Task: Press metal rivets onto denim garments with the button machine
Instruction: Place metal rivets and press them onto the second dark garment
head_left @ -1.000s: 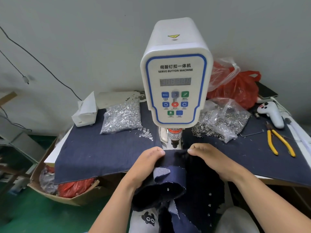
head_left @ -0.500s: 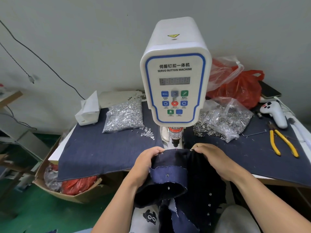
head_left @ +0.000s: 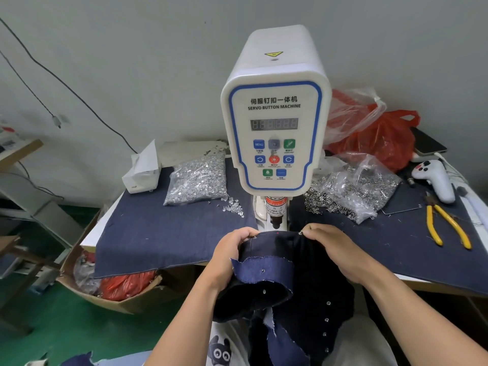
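Observation:
A white servo button machine (head_left: 276,133) stands at the table's middle, its press head (head_left: 275,220) pointing down just beyond the cloth. A dark denim garment (head_left: 285,281) with several rivets in it hangs from the table edge into my lap. My left hand (head_left: 232,254) grips its folded left edge; my right hand (head_left: 335,249) pinches its top edge on the right. The stretch of cloth between my hands lies just in front of the press head, with a red dot (head_left: 278,233) on it.
A bag of silver rivets (head_left: 198,178) lies left of the machine, a bag of ring parts (head_left: 353,186) right. Yellow pliers (head_left: 446,225), a white controller (head_left: 435,178), red bags (head_left: 383,136) and a phone sit far right. A tissue box (head_left: 142,173) stands back left.
Both hands have drawn the garment's edge slightly nearer to me and gathered it tighter. The fold under my left hand has turned over more, showing lighter denim.

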A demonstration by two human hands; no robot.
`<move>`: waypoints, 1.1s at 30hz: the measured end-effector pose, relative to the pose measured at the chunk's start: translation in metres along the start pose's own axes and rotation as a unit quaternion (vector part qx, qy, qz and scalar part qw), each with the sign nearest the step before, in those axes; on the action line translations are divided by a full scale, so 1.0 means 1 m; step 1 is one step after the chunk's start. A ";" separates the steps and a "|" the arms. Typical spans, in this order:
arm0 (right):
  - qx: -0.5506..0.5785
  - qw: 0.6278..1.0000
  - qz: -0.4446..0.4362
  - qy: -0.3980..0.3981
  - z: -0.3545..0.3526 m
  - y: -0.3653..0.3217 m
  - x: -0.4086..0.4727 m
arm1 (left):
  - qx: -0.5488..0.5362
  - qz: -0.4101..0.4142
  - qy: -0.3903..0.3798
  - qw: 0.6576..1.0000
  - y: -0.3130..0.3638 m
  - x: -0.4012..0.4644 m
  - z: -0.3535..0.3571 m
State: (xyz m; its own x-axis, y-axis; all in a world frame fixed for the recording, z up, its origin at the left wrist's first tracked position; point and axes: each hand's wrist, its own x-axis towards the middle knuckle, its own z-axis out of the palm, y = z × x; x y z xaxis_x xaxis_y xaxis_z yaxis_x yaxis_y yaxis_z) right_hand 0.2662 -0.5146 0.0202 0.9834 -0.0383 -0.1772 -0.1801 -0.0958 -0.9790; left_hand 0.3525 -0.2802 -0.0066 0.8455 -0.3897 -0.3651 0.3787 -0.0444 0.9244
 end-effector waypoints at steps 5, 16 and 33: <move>0.009 1.000 0.001 0.006 0.001 0.000 0.001 | 0.047 0.043 -0.013 0.998 0.001 -0.001 0.000; 0.016 1.000 -0.005 -0.007 0.000 0.001 0.002 | 0.062 0.117 -0.059 0.989 0.000 -0.005 -0.001; 0.041 0.999 -0.014 -0.014 -0.002 0.005 0.004 | 0.080 0.110 -0.058 0.989 0.001 -0.005 0.000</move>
State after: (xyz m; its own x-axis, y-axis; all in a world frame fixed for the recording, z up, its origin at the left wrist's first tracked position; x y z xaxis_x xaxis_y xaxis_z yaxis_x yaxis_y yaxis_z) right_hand 0.2690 -0.5168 0.0147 0.9883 -0.0091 -0.1520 -0.1521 -0.0139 -0.9883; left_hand 0.3488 -0.2777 -0.0036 0.8479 -0.5093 -0.1473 0.1190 -0.0879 0.9890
